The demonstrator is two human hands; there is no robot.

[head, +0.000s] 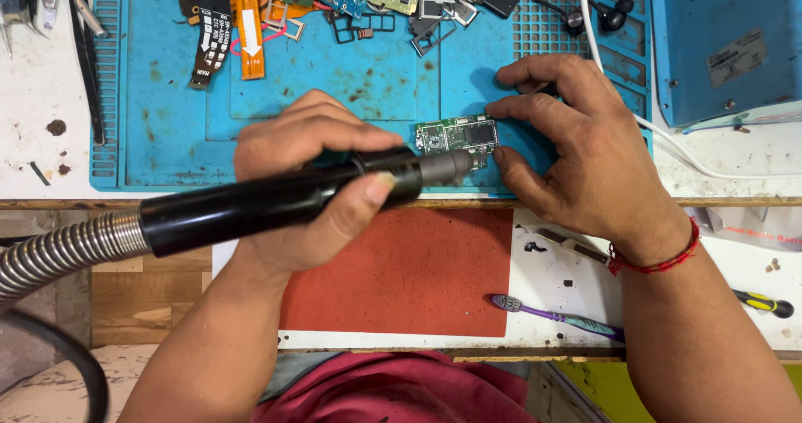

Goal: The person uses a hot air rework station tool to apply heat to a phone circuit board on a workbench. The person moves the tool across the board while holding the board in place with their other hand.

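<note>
The left hand (305, 185) is wrapped tightly around a black cylindrical hot-air tool with a grey metal nozzle (276, 202). Its nozzle tip points at a small green circuit board (457, 135), which lies on the blue silicone work mat (175, 139) between the two hands. The right hand (585, 151) is not closed; its fingertips press on the right edge of the board. Under both wrists, a red rectangular pad (418, 281) lies on the bench (543, 293). Near the right forearm lies a purple toothbrush (555, 316).

one head camera looks steeply down, close over the blue mat (175, 147).
</note>
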